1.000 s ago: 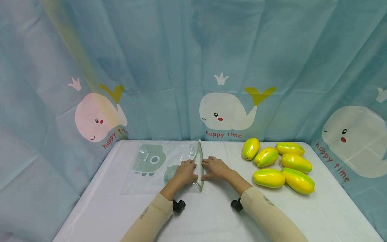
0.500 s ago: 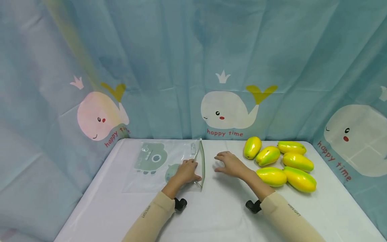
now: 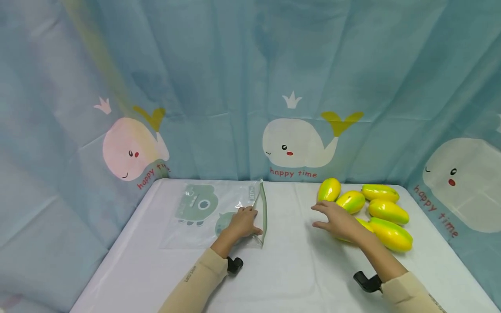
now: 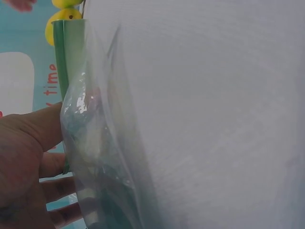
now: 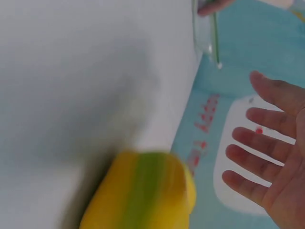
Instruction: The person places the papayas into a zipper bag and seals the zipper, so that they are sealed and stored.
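A clear zip bag [image 3: 197, 204] with green cartoon prints lies flat on the table, its green-edged mouth on the right parted. My left hand [image 3: 242, 222] rests on the bag at that mouth, thumb beside the opening; in the left wrist view its fingers [image 4: 62, 188] touch the film. My right hand [image 3: 339, 221] hovers with spread fingers, holding nothing, over the left side of a group of shiny yellow-green papaya-like fruits [image 3: 388, 211]. It partly covers one fruit [image 3: 365, 224] in the head view. A blurred fruit [image 5: 143, 195] shows near that hand in the right wrist view.
The table [image 3: 289, 269] has a white cover. Behind and beside it hang blue curtains [image 3: 219, 87] with whale prints. A small black camera [image 3: 235, 265] sits on my left wrist, another [image 3: 367, 281] on my right.
My right hand has let go of the bag's mouth and moved right to the fruits. My left hand has stayed on the bag, whose mouth remains parted.
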A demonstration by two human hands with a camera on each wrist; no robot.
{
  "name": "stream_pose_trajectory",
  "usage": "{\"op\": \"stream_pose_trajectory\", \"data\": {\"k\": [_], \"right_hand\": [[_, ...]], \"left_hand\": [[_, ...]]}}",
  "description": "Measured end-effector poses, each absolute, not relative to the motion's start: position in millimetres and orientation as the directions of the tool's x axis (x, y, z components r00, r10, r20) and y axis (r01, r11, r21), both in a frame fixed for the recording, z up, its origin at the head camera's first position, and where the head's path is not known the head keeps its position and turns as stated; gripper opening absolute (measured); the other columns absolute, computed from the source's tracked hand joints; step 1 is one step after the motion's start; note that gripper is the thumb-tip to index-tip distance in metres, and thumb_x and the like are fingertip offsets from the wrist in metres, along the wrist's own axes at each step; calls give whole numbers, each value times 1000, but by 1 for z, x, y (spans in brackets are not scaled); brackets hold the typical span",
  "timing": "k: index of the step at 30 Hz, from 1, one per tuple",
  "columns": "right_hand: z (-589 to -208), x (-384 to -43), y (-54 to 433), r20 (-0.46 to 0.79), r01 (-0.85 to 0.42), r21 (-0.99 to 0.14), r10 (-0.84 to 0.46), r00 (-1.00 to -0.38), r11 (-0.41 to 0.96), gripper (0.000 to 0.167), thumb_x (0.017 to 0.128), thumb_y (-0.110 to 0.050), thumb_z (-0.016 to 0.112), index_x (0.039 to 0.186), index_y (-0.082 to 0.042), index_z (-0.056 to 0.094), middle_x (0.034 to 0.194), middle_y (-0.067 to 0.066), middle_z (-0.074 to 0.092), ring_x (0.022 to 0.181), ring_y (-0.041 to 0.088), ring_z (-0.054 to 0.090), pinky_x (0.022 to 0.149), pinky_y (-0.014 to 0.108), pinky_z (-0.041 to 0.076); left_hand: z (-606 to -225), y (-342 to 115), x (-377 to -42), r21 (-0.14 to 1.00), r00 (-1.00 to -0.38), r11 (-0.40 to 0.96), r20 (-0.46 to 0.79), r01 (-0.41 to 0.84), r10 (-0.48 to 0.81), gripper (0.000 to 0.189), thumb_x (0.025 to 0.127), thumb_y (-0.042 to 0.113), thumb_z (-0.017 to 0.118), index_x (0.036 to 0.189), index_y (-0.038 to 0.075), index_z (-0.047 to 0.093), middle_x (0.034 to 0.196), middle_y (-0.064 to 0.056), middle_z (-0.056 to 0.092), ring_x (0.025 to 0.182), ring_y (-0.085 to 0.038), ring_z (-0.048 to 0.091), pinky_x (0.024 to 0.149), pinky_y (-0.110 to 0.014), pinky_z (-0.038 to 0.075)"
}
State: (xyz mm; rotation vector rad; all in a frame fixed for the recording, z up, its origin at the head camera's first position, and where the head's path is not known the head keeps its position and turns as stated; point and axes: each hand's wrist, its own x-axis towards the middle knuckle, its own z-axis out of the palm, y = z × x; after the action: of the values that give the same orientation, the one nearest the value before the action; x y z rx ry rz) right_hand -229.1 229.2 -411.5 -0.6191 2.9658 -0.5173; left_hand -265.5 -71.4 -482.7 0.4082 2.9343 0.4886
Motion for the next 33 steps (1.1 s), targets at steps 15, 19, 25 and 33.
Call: {"op": "stream_pose_trajectory", "data": {"k": [15, 19, 25, 33], "right_hand": [[-412, -205, 285, 17, -298, -292, -307, -952, 909, 51, 83, -27, 77, 125, -2, 63, 127, 24, 59, 116, 44, 55, 95, 61, 46], [-416, -202, 294, 20, -293, -301, -301, -953, 907, 47, 81, -26, 78, 121, -4, 65, 124, 22, 61, 114, 43, 55, 94, 62, 46], [-423, -201, 302, 26, -286, -306, -293, -956, 908, 52, 80, -23, 79, 123, 0, 63, 129, 26, 57, 117, 46, 53, 96, 64, 44], [-428, -198, 308, 23, -274, -321, -282, -959, 906, 54, 76, -18, 82, 124, -1, 62, 132, 27, 54, 118, 49, 49, 95, 66, 42]], "left_hand": [[-483, -70, -262, 341, -956, 912, -94, 230, 276, 73, 75, 38, 83, 133, 3, 56, 143, -17, 49, 130, -35, 45, 105, -50, 43], [-481, -70, -263, 336, -957, 910, -73, 243, 282, 72, 75, 38, 83, 132, 3, 57, 142, -17, 50, 129, -35, 45, 104, -50, 43], [-480, -70, -264, 343, -958, 912, -94, 226, 273, 73, 75, 38, 83, 134, 4, 56, 144, -17, 49, 131, -35, 44, 106, -50, 42], [-486, -71, -265, 345, -957, 911, -97, 225, 273, 74, 75, 38, 83, 134, 4, 56, 144, -16, 49, 131, -35, 44, 106, -49, 42]]}}
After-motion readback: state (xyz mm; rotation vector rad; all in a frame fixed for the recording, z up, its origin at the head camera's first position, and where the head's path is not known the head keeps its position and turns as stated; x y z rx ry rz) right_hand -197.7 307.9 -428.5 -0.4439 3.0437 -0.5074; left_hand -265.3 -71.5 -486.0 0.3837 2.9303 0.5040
